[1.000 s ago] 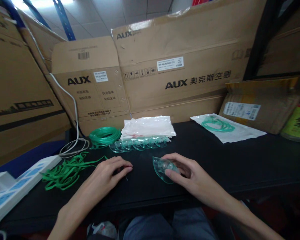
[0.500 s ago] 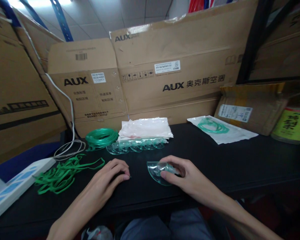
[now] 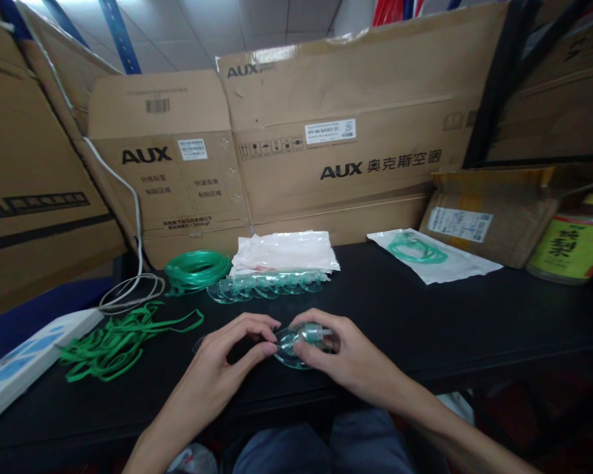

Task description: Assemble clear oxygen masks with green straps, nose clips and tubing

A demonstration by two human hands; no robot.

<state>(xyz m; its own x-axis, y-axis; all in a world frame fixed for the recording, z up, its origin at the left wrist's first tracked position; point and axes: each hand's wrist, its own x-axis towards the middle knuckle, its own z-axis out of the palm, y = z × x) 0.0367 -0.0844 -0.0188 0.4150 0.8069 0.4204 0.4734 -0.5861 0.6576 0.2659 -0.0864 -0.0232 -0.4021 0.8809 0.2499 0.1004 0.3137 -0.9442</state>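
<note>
A clear green-tinted oxygen mask (image 3: 289, 342) lies on its side just above the black tabletop. My right hand (image 3: 329, 339) is closed around its connector end, thumb in front and fingers behind. My left hand (image 3: 244, 342) meets the mask's left tip with thumb and fingertips drawn together; whatever small piece they pinch is too small to make out. Behind my hands, several more clear masks (image 3: 267, 286) lie overlapped in a row. To the left sit a tangle of green elastic straps (image 3: 111, 342) and a coil of green tubing (image 3: 197, 270).
White plastic bags (image 3: 286, 250) are stacked behind the mask row. A packet with coiled green tubing (image 3: 435, 260) lies back right, near a small carton (image 3: 494, 210) and a yellow-labelled jar (image 3: 570, 243). A power strip (image 3: 39, 355) edges the left side. Large cardboard sheets (image 3: 350, 125) stand behind.
My right hand has moved the mask slightly left and turned it so its connector shows. My left hand has come right, from apart to touching the mask's tip.
</note>
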